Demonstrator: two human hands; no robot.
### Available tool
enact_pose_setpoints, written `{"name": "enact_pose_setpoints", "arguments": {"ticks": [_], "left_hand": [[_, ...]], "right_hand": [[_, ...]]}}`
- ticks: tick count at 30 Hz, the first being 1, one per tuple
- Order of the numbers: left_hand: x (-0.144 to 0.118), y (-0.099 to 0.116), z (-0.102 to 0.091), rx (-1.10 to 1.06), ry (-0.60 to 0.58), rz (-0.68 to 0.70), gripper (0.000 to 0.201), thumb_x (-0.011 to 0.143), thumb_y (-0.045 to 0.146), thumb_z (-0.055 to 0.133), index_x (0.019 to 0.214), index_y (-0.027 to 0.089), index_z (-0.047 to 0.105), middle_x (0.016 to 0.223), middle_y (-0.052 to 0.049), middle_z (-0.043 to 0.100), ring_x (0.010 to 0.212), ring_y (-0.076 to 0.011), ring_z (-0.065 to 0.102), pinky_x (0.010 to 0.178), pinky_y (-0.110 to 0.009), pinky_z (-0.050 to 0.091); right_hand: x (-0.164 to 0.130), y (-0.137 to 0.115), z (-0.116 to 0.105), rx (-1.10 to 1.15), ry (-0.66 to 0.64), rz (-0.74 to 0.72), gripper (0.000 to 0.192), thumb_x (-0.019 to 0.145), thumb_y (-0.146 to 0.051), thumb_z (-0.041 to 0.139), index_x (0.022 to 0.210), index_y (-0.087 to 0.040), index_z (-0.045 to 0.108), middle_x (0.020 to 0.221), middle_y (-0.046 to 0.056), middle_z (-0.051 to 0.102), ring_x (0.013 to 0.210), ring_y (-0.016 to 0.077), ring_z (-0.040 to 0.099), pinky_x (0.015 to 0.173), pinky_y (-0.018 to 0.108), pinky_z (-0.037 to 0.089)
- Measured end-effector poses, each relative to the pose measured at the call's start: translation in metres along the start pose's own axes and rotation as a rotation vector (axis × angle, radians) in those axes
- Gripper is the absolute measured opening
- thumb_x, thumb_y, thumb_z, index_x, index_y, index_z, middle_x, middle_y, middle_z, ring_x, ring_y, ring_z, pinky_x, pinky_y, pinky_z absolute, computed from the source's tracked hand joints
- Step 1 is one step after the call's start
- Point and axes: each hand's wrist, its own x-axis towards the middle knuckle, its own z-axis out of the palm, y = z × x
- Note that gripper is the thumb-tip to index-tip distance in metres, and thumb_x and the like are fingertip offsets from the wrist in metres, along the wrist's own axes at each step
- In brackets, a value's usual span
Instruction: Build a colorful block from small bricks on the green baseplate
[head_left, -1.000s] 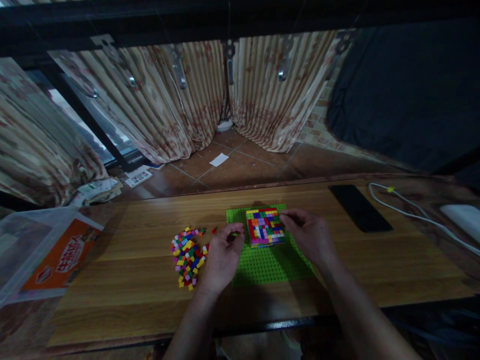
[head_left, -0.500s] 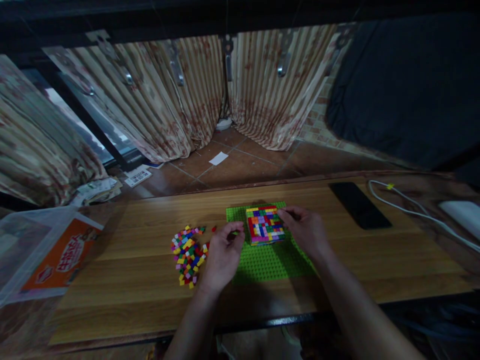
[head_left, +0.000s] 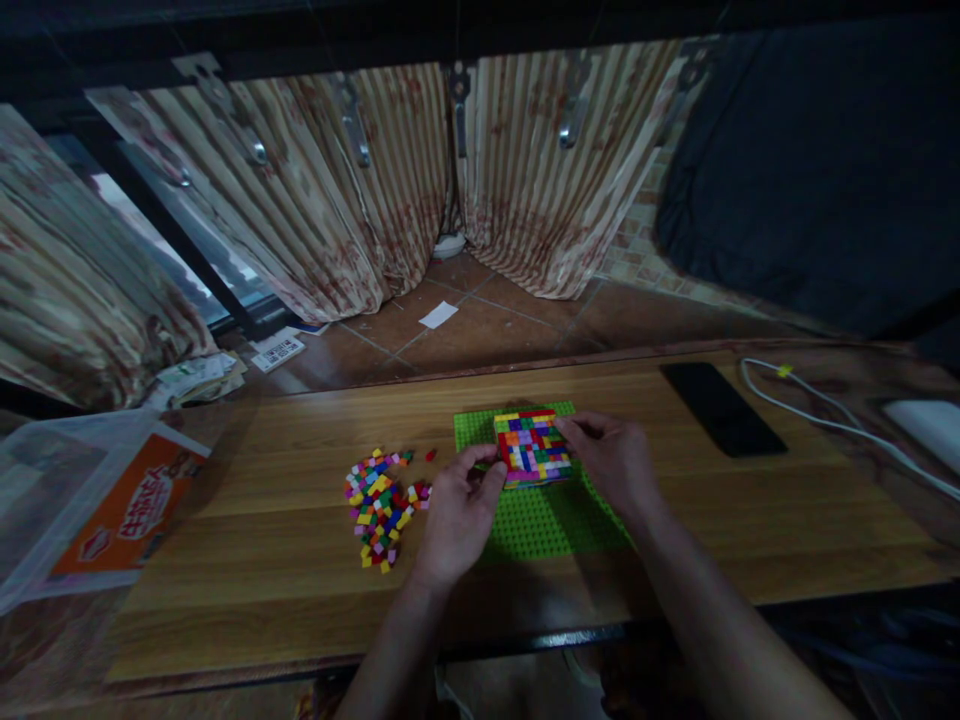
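Bracing the multicoloured brick block [head_left: 532, 447], seated on the far part of the green baseplate [head_left: 547, 520], with right hand [head_left: 611, 462] fingers pinched narrow at its right edge, left hand [head_left: 459, 510] curled close at its left side; best pressed straight down, studs aligned.

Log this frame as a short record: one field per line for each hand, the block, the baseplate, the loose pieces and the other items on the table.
left hand: fingertips at the left edge of the brick block, curled; a held piece cannot be made out
right hand: fingers on the block's right edge
brick block: multicoloured square, on the baseplate's far part
baseplate: green, studded, flat on the wooden table
loose bricks: scattered pile left of the baseplate
phone: dark, face up, far right
white cable: beside the phone
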Motion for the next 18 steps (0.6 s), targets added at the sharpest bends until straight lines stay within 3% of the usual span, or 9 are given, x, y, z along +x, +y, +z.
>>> {"name": "enact_pose_setpoints", "arguments": {"ticks": [8, 13, 16, 18], "left_hand": [[-0.001, 0.000, 0.000, -0.006, -0.004, -0.007, 0.025, 0.086, 0.032, 0.059, 0.104, 0.018, 0.068, 0.093, -0.004, 0.072, 0.080, -0.0157, 0.064, 0.073, -0.026, 0.049], [-0.003, -0.001, -0.001, -0.022, 0.010, -0.012, 0.026, 0.087, 0.033, 0.057, 0.105, 0.019, 0.068, 0.093, -0.004, 0.071, 0.078, -0.0151, 0.064, 0.070, -0.025, 0.049], [-0.001, 0.001, -0.003, -0.029, 0.081, -0.011, 0.027, 0.086, 0.033, 0.058, 0.106, 0.018, 0.068, 0.091, -0.004, 0.071, 0.076, -0.0143, 0.063, 0.068, -0.024, 0.048], [0.002, 0.003, -0.010, -0.041, 0.142, 0.012, 0.026, 0.085, 0.033, 0.059, 0.103, 0.018, 0.069, 0.085, -0.003, 0.070, 0.072, -0.0135, 0.061, 0.066, -0.024, 0.047]], "right_hand": [[0.000, 0.001, 0.000, 0.015, 0.010, 0.000, 0.039, 0.077, -0.051, 0.063, 0.079, -0.014, 0.075, 0.063, 0.004, 0.069, 0.058, 0.0183, 0.063, 0.053, 0.027, 0.044], [0.003, -0.006, -0.005, 0.103, 0.252, 0.017, 0.038, 0.080, -0.050, 0.060, 0.075, -0.014, 0.071, 0.065, 0.005, 0.068, 0.053, 0.0157, 0.059, 0.050, 0.026, 0.043], [-0.005, -0.018, -0.004, 0.106, 0.331, -0.078, 0.035, 0.082, -0.047, 0.060, 0.072, -0.015, 0.070, 0.063, 0.004, 0.066, 0.053, 0.0146, 0.057, 0.050, 0.025, 0.043], [-0.017, -0.026, 0.001, 0.082, 0.298, -0.182, 0.034, 0.084, -0.047, 0.059, 0.072, -0.017, 0.069, 0.062, 0.002, 0.065, 0.056, 0.0150, 0.058, 0.053, 0.025, 0.045]]}}
